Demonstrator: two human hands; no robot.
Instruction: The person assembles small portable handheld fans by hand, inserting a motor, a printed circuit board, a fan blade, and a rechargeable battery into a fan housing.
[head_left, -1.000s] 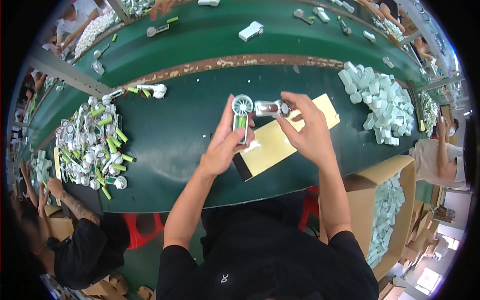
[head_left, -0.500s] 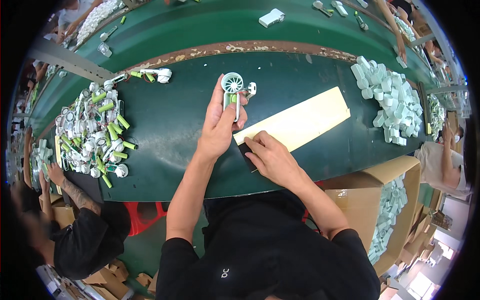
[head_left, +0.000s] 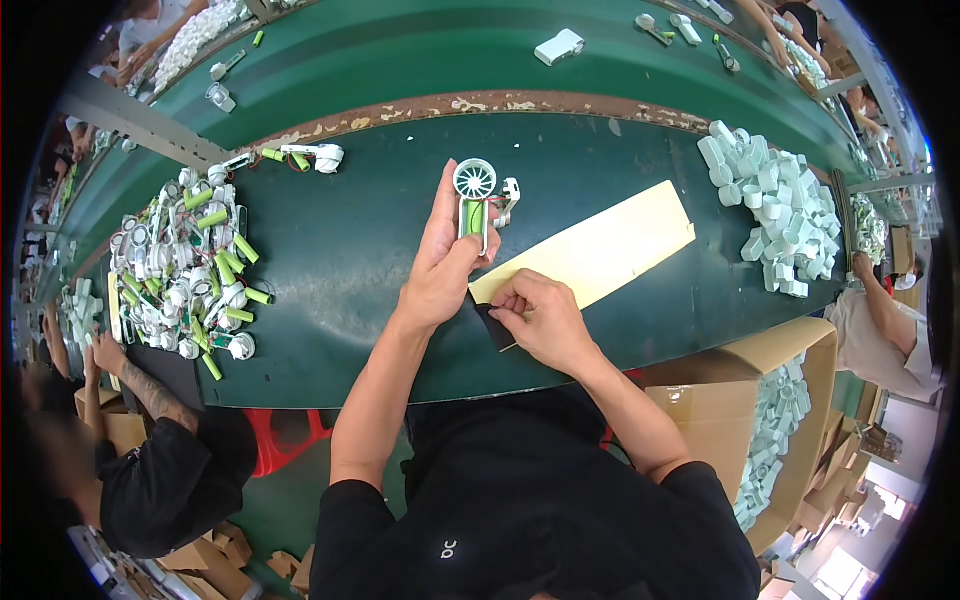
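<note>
My left hand point(head_left: 437, 270) is closed around a pale green mini fan housing point(head_left: 474, 180), its round spoked fan end pointing away from me. A bright green battery lies in the open handle, with my thumb over its lower end. A small white part point(head_left: 510, 200) hangs beside the housing on thin wires. To the right, my right hand point(head_left: 545, 318) has thumb and fingers pinched at the upper edge of a black sheet point(head_left: 490, 328). That sheet adjoins the near-left end of a long pale yellow strip point(head_left: 600, 245). What exactly lies between the fingertips is mostly hidden.
Wired fan assemblies with green batteries point(head_left: 185, 265) are heaped at left. Pale green shells point(head_left: 775, 205) are piled at right; a cardboard box point(head_left: 700, 400) of similar parts stands below. Beyond the table's worn edge runs a green belt point(head_left: 420, 60) carrying parts. A co-worker point(head_left: 170, 470) sits at left.
My right fingers have gone from resting stretched at the black sheet to a pinch there. My left hand has drawn the housing slightly nearer and turned it. Parts on the belt have shifted right.
</note>
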